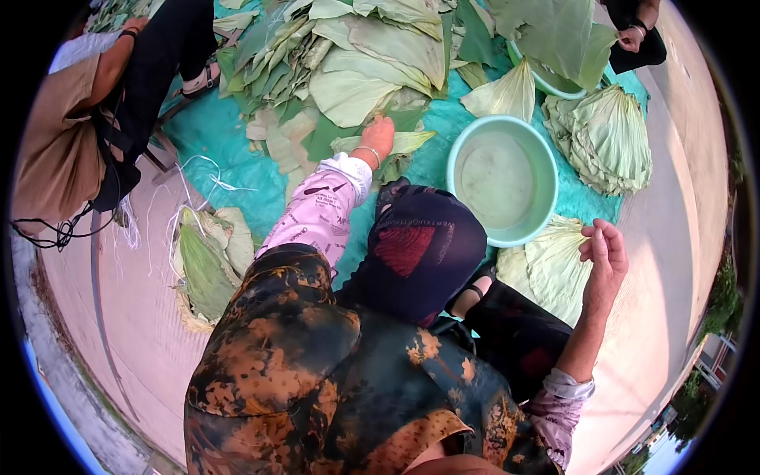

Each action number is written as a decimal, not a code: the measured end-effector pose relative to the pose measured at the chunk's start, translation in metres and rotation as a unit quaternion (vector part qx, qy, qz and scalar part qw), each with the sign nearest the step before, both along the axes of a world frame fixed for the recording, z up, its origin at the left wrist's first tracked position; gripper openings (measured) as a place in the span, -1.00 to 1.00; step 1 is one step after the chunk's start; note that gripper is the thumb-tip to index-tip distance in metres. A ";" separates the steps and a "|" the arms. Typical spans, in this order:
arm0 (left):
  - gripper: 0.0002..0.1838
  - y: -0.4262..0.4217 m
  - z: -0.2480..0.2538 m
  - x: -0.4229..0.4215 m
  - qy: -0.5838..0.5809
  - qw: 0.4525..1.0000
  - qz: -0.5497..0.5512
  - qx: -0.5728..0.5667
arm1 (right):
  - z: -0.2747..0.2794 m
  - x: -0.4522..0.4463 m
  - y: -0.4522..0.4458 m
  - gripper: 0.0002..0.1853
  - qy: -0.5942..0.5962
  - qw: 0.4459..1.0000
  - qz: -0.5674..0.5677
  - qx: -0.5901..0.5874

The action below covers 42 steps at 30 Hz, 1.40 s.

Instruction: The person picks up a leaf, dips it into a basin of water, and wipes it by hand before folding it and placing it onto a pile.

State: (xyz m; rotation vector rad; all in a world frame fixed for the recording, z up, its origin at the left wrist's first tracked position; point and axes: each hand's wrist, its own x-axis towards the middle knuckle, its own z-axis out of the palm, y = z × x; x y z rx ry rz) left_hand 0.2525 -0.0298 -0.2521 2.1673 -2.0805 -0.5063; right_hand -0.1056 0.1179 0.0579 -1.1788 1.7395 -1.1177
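Note:
My left hand (pixel 378 138) reaches forward to the near edge of a large heap of lotus leaves (pixel 372 47). Its fingers are closed at the tip of a pale green lotus leaf (pixel 348 95), though the fingertips are partly hidden. A narrow folded leaf (pixel 412 142) lies just under that hand. My right hand (pixel 606 257) is raised on the right with nothing in it, its fingers loosely bent and apart. Below it, a fanned stack of pale leaves (pixel 554 265) lies beside my foot. A light green basin (pixel 454 178) with what looks like shallow water stands between my hands.
A teal plastic sheet (pixel 214 142) covers the ground. Another fanned leaf stack (pixel 606 138) lies on the right, near a second basin (pixel 558 83). At upper right, a person's hand (pixel 631 38) is beside a big leaf. Another person (pixel 79 119) sits at left, near white strings (pixel 198 178) and a tied leaf bundle (pixel 202 265).

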 end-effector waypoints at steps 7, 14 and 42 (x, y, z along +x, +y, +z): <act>-0.82 0.031 0.061 0.060 0.443 0.890 0.100 0.031 | 0.003 0.000 0.004 -0.80 -0.012 1.000 0.021 -0.013; -0.61 0.098 0.141 0.154 0.783 0.600 0.163 0.016 | 0.003 0.004 0.005 -0.81 -0.030 0.997 0.063 -0.035; -0.71 0.233 0.208 0.278 0.915 0.397 -0.013 -0.070 | -0.006 -0.001 0.011 -0.78 -0.005 0.994 0.102 -0.043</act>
